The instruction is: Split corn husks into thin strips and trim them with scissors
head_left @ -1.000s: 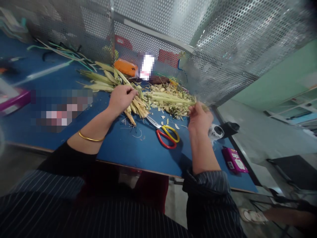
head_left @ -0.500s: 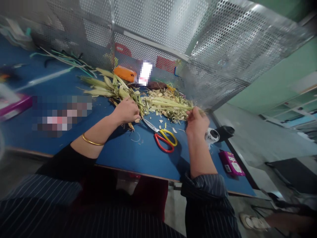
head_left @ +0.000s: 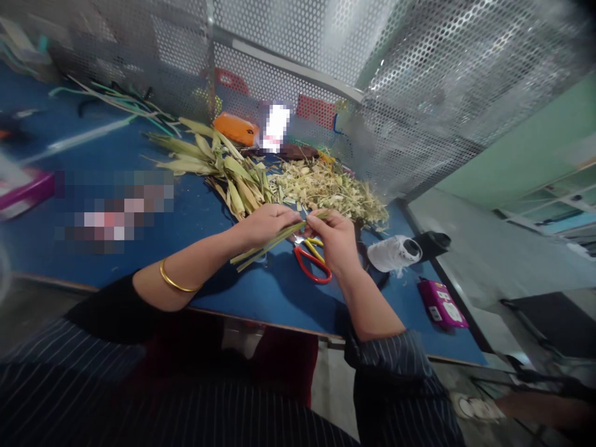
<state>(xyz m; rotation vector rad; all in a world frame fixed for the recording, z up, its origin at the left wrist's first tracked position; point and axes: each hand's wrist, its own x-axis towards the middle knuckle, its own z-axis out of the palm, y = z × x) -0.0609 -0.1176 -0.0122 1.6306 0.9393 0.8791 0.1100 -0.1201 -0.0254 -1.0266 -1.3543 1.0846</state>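
Observation:
Narrow green strips of corn husk point(head_left: 259, 249) slant from my right hand point(head_left: 336, 239) down to the lower left, loose ends hanging over the blue table. My right hand pinches them near their upper end. My left hand point(head_left: 267, 225) is closed at the same strips, fingertips almost meeting the right ones; its grip is partly hidden. Under the hands lie scissors point(head_left: 313, 268) with one red and one yellow handle, blades mostly covered. Behind my left hand is a bundle of whole corn husks point(head_left: 235, 177). Shredded husk point(head_left: 333, 186) is heaped behind my right hand.
A white thread spool point(head_left: 388, 253) and a black one point(head_left: 435, 243) lie right of my right hand. A purple packet point(head_left: 442, 304) is near the right edge. An orange packet point(head_left: 235, 128) sits before the perforated metal screen point(head_left: 288, 71). Green cords point(head_left: 125, 102) lie back left.
My right hand has moved left with the husk strips, and my left hand has come away from the husk bundle to meet it. The strips now point toward me over the scissors.

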